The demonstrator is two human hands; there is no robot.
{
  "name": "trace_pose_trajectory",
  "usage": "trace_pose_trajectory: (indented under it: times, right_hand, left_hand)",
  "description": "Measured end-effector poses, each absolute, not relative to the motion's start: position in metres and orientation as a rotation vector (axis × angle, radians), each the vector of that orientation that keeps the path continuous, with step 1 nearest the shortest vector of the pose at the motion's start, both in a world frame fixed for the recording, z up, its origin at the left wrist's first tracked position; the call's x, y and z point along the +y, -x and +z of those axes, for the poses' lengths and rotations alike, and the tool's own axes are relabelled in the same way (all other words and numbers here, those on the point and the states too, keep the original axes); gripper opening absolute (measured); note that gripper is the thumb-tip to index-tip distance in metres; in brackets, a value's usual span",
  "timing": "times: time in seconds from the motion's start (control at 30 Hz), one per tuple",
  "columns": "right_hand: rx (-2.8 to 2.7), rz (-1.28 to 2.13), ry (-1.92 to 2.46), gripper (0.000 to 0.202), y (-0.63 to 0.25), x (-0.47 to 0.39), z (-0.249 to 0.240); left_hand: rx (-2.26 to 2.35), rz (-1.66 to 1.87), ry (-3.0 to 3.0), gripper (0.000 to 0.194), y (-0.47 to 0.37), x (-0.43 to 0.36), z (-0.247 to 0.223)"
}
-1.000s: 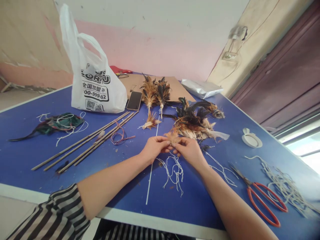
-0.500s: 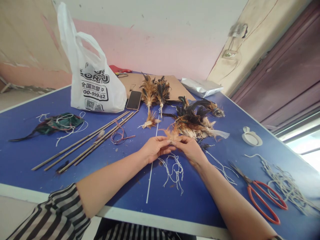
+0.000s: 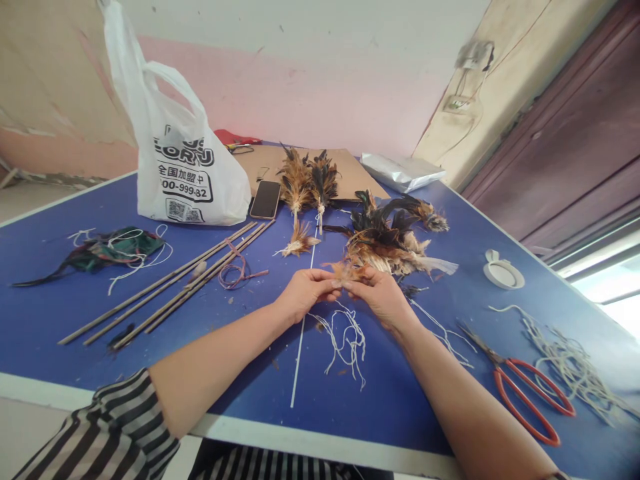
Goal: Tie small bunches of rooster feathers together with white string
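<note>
Between my two hands is a small orange-brown feather tuft [image 3: 346, 271], its pale base pinched at the fingertips. My left hand [image 3: 311, 292] grips it from the left, thumb and fingers pressed together. From the right, my right hand [image 3: 379, 293] pinches the same tuft. Just below lie loose white strings [image 3: 350, 340] on the blue table [image 3: 250, 380]. A large pile of black and brown feathers [image 3: 385, 237] rests behind my right hand. Farther back, two feather bundles [image 3: 296, 183] lie side by side, with a small loose tuft [image 3: 299, 240] in front of them.
Red-handled scissors [image 3: 530, 393] and tangled string [image 3: 575, 367] lie at the right, below a white ring [image 3: 504, 272]. At the left are thin sticks [image 3: 165, 287], a dark green bundle [image 3: 110, 250], a white bag [image 3: 185, 160] and a phone [image 3: 265, 199].
Both hands stay on the tuft, the fingers shifting slightly and my left hand moving a little left. The view has turned slightly.
</note>
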State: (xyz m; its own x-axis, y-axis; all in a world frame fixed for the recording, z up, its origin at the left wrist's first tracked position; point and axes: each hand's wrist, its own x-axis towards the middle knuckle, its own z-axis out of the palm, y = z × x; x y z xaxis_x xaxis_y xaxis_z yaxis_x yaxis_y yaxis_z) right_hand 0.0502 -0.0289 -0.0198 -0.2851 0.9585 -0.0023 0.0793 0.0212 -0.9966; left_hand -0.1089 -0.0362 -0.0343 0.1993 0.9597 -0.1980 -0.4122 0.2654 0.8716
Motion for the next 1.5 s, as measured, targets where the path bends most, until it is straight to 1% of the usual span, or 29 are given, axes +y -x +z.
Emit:
trace_pose_trajectory:
  times: [0.07,0.17,0.27,0.37,0.43,0.53,0.6,0.7,0.93,1.13,1.23,1.37,1.5]
  right_hand:
    - [-1.488,1.327,1.102,0.027,-0.049,-0.029,-0.021]
    - [-1.502,1.235,1.130,0.019,-0.046,-0.030,-0.020]
    - [-1.591,1.088,1.209,0.012,-0.044,-0.032,-0.017]
    - [-1.687,0.968,1.231,0.008,-0.045,-0.033,-0.015]
    - [-1.700,1.022,1.212,0.009,-0.047,-0.032,-0.015]
    - [-1.688,1.253,1.162,0.013,-0.053,-0.030,-0.016]
    - [-1.701,1.340,1.150,0.014,-0.056,-0.028,-0.015]
    - [-1.771,1.339,1.155,0.014,-0.060,-0.028,-0.012]
    - [-1.986,1.172,1.168,0.010,-0.061,-0.032,-0.003]
    - [-2.021,1.086,1.182,0.012,-0.055,-0.032,-0.016]
    - [-1.955,1.066,1.192,0.016,-0.053,-0.029,-0.023]
    - [-1.832,1.031,1.272,0.020,-0.066,-0.020,-0.018]
    - [-1.695,0.801,1.409,0.024,-0.084,-0.014,-0.007]
  left_hand:
    - [0.905,1.082,-0.863,0.020,0.110,-0.037,-0.035]
    - [0.942,1.032,-0.966,0.025,0.112,-0.037,-0.035]
    - [0.959,1.001,-1.050,0.024,0.113,-0.038,-0.034]
    - [0.965,0.963,-1.088,0.023,0.114,-0.037,-0.034]
    - [0.948,0.916,-1.059,0.022,0.116,-0.036,-0.033]
    - [0.893,0.806,-0.958,0.024,0.119,-0.034,-0.032]
    - [0.854,0.734,-0.902,0.025,0.122,-0.033,-0.031]
    - [0.823,0.654,-0.864,0.025,0.126,-0.033,-0.028]
    - [0.774,0.562,-0.905,0.025,0.129,-0.036,-0.022]
    - [0.960,0.622,-1.135,0.024,0.122,-0.038,-0.029]
    - [1.017,0.688,-1.148,0.025,0.120,-0.037,-0.032]
    - [1.015,0.866,-0.954,0.025,0.123,-0.029,-0.033]
    - [0.951,0.996,-0.688,0.019,0.125,-0.023,-0.033]
